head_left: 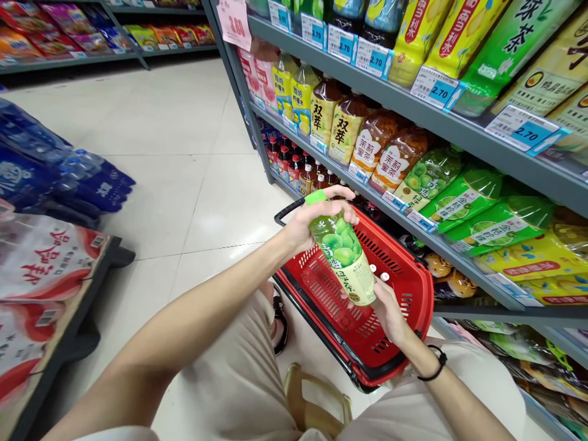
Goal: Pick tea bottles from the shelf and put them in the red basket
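Note:
A green drink bottle [345, 257] with green fruit on its label is tilted in both hands above a red shopping basket [420, 288]. My left hand [301, 225] is wrapped around its upper part, close to the green cap [315, 197]. My right hand [390, 311] grips the lower end, with fingertips showing past the bottle's underside. Two small white caps [384, 277] show just beyond my right hand; what they belong to is hidden. The basket has slotted walls and a black handle [285, 211], and it stands between my knees and the shelf.
Shelves of bottled drinks [390, 159] with price tags run along the right. Blue-wrapped water packs [92, 177] and boxed red-and-white packs [59, 257] stand at the left. A beige stool [316, 392] is between my legs. Snack shelves [92, 37] line the back.

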The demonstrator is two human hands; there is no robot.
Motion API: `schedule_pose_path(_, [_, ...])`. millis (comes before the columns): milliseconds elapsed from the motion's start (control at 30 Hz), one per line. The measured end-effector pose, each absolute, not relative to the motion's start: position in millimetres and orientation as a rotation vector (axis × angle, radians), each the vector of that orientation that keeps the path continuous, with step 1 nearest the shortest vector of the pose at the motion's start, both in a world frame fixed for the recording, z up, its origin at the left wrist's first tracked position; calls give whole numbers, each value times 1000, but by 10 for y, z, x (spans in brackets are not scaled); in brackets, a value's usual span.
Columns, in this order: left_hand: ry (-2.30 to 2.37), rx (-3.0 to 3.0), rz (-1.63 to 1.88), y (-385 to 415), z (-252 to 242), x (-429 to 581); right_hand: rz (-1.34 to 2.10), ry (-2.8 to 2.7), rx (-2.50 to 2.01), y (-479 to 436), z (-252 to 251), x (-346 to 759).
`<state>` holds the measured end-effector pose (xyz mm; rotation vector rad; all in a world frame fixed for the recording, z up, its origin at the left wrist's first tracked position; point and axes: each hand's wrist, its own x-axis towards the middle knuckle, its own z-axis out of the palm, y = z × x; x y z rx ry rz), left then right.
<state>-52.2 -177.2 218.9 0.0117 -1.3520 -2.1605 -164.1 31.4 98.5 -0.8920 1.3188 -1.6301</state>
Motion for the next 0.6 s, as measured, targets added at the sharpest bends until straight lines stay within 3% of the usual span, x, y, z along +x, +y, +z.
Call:
schedule_pose_path(167, [-1351, -15, -2162, -1804, 2172, -525, -1520, 1054, -783, 310, 1001, -1655])
schedule_pose_path(600, [-1489, 95, -2049, -1790, 2210, -515, -1644, 1399, -1010, 365, 967, -1586])
